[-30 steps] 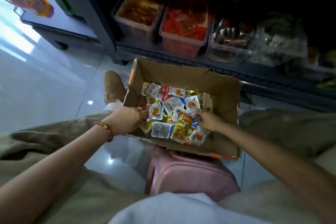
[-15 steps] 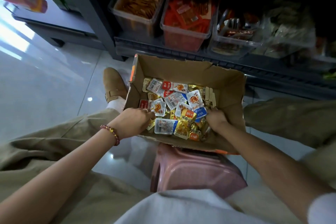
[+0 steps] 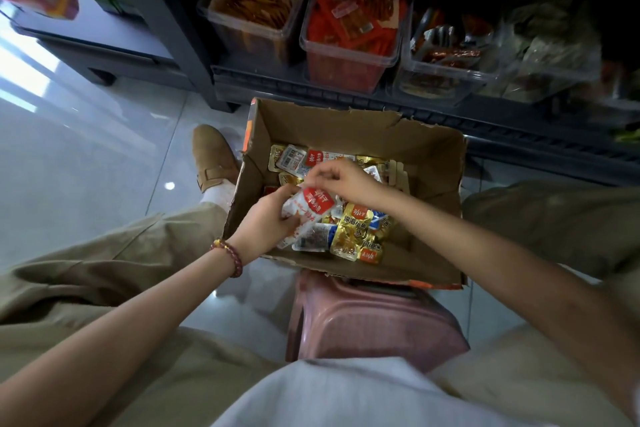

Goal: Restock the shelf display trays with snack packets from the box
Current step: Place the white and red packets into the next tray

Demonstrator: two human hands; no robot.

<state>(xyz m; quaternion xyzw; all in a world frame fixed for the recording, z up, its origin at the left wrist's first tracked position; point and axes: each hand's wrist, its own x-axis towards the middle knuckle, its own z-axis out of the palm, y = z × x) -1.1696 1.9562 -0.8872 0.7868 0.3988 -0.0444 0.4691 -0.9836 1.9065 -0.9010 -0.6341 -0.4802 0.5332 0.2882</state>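
Gripping seemingly stacked packets (image 3: 309,210), the left hand (image 3: 264,227) slants them red-end far-right.

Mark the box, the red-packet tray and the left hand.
box (image 3: 329,128), head view, bare inner back wall.
red-packet tray (image 3: 343,73), head view, clear front wall.
left hand (image 3: 259,225), head view, back of the hand.

Pkts (image 3: 353,232) in box (image 3: 429,163) – trays (image 3: 349,55) behind.
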